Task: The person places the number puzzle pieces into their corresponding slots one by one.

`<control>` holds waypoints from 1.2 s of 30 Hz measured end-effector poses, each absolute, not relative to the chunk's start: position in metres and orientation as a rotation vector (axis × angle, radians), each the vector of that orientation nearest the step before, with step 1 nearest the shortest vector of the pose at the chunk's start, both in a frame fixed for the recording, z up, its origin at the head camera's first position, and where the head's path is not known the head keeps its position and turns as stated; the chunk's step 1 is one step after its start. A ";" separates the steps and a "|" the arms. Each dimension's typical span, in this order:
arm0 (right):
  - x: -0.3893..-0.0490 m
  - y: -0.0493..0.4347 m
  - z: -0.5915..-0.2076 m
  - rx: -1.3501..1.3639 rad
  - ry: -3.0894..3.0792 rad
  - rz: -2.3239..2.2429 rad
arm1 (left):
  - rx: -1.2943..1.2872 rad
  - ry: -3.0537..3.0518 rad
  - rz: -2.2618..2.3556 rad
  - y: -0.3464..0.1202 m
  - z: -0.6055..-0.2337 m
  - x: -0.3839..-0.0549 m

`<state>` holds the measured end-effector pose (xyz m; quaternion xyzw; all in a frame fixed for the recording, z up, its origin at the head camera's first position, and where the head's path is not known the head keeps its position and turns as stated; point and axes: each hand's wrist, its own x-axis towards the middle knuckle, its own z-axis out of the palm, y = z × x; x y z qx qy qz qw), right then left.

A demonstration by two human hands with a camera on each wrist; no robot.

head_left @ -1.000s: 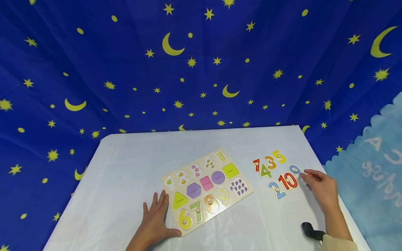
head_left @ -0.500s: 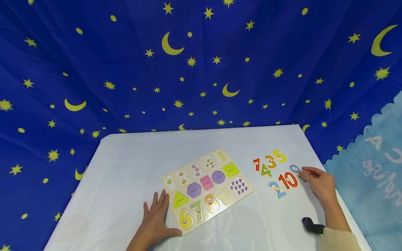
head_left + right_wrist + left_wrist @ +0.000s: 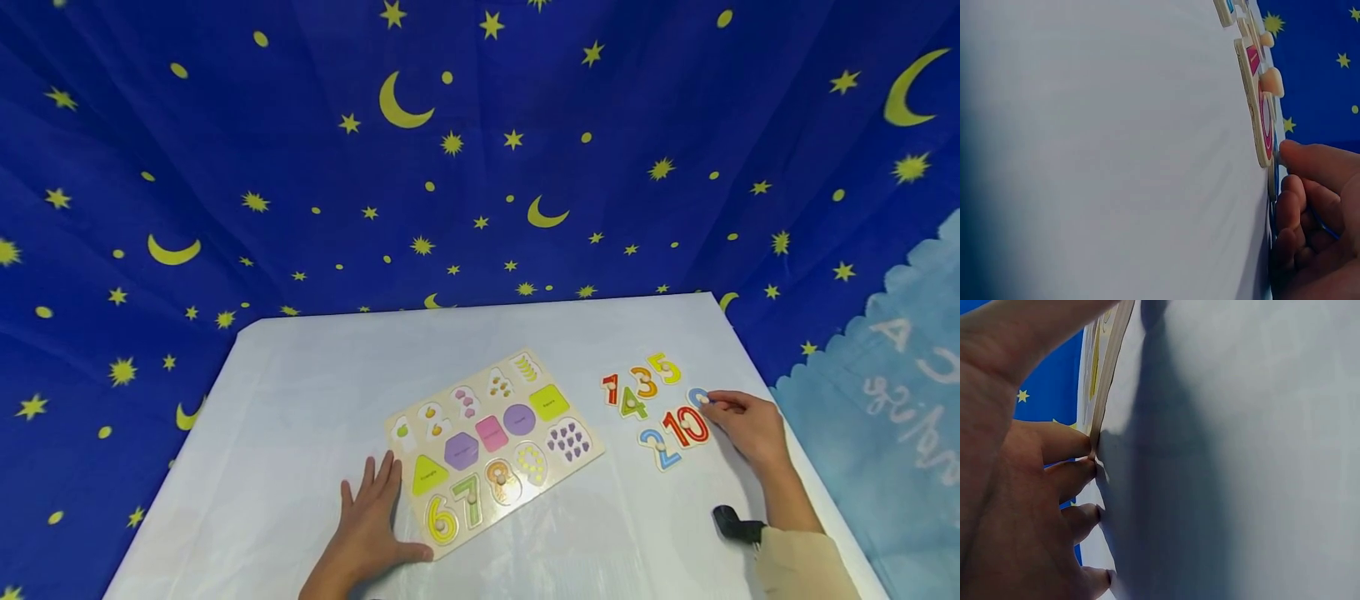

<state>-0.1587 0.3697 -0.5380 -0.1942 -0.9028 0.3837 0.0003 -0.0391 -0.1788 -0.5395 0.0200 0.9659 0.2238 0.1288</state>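
My left hand (image 3: pixel 365 521) lies with spread fingers along the left side of a wooden number puzzle board (image 3: pixel 483 518). Its fingertips (image 3: pixel 1088 515) touch the board's edge, and the thumb reaches the near corner. The yellow 6 (image 3: pixel 441 518), green 7 (image 3: pixel 468 500) and orange 8 (image 3: pixel 502 482) sit in the board's near row. My right hand (image 3: pixel 753 425) pinches a blue number 9 puzzle piece (image 3: pixel 697 393) at the right end of the loose numbers; its fingers hide most of that piece. Beside it lie the red 10 (image 3: pixel 686 427) and blue 2 (image 3: pixel 659 450).
Farther back on the white table (image 3: pixel 300 392) are a loose red 1 (image 3: pixel 610 390), green 4 (image 3: pixel 632 403), orange 3 (image 3: pixel 643 382) and yellow 5 (image 3: pixel 663 367). A black object (image 3: pixel 735 525) is beside my right wrist. A blue star-patterned cloth (image 3: pixel 337 167) hangs behind.
My right hand has shifted left over the blue 9, covering more of it. The left hand stays on the board's edge. The head view has tilted slightly.
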 end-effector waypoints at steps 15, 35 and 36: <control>-0.161 0.371 -0.536 -0.605 -2.854 1.187 | 0.039 2.802 0.649 -0.178 -0.540 -0.039; -0.160 0.374 -0.540 -0.534 -2.901 1.086 | 0.008 2.773 0.636 -0.177 -0.540 -0.040; -0.160 0.374 -0.540 -0.539 -2.904 1.080 | 0.006 2.774 0.640 -0.177 -0.540 -0.040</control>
